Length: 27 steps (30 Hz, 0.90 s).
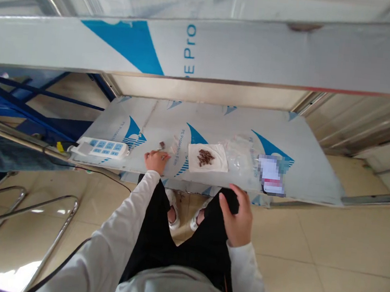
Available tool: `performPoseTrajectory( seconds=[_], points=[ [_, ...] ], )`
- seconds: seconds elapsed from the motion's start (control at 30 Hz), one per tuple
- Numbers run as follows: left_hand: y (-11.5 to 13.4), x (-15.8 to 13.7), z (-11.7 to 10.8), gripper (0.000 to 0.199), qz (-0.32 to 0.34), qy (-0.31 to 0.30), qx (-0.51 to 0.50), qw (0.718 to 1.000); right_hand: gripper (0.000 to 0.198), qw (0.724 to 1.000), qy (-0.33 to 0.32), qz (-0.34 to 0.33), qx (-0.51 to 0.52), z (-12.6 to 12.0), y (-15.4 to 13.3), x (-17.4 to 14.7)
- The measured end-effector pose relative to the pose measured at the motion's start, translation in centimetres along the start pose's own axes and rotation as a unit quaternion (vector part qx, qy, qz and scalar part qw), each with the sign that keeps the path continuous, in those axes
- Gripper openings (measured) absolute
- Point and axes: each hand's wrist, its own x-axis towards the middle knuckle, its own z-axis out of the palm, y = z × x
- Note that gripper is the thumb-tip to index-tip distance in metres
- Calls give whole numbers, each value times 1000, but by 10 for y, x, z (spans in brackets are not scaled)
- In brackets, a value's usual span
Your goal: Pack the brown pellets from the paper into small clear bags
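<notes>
My left hand [155, 162] is at the front of the low table, its fingers bent together around something small that I cannot make out. Just beyond the fingertips lies a small dark brown piece [161, 145], and clear plastic scraps [173, 144] are beside them. To the right, a pile of small brown pieces [205, 158] rests on a white square sheet [193, 164]. My right hand [238, 218] hovers over my right knee near the table's front edge, thumb and fingers apart, holding nothing.
A white power strip [119, 151] lies at the table's left end. Crumpled clear plastic [239, 153] and a phone [270, 172] are on the right. A film-covered shelf [246, 54] spans above the table [305, 153]. Metal chair legs [56, 238] stand at lower left.
</notes>
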Motion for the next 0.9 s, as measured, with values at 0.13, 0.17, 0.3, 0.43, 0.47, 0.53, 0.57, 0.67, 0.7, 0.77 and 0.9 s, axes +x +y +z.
performPoseTrajectory(
  seconds=[0.13,0.17,0.3,0.43,0.47,0.53,0.57,0.67,0.7,0.77,0.9],
  points=[
    [7,-10,-23,20,-22,53,-15,998,34,996,-25,63,57,6,-11,-38],
    [11,-19,-30,21,-17,73,-21,997,32,993,-36,80,79,8,-15,-42],
    [38,-82,-52,14,111,176,-98,973,30,957,-109,168,211,18,-42,-31],
    [61,-144,-65,11,237,189,-168,938,33,929,-148,210,267,29,-69,0],
    [64,-153,-68,13,251,183,-180,933,31,932,-153,201,260,30,-72,6],
    [68,-163,-77,19,257,133,-211,934,26,943,-161,170,236,28,-74,11],
    [70,-165,-83,22,246,84,-239,936,24,949,-162,155,220,25,-74,11],
    [77,-167,-99,28,120,-83,-377,915,15,973,-142,96,153,15,-74,2],
    [80,-167,-103,28,56,-117,-425,896,12,980,-137,70,129,12,-75,-3],
    [86,-170,-107,28,-66,-150,-494,854,9,987,-136,16,85,9,-77,-13],
    [91,-177,-106,33,-218,-201,-568,768,10,987,-150,-58,3,8,-84,-32]
  ],
)
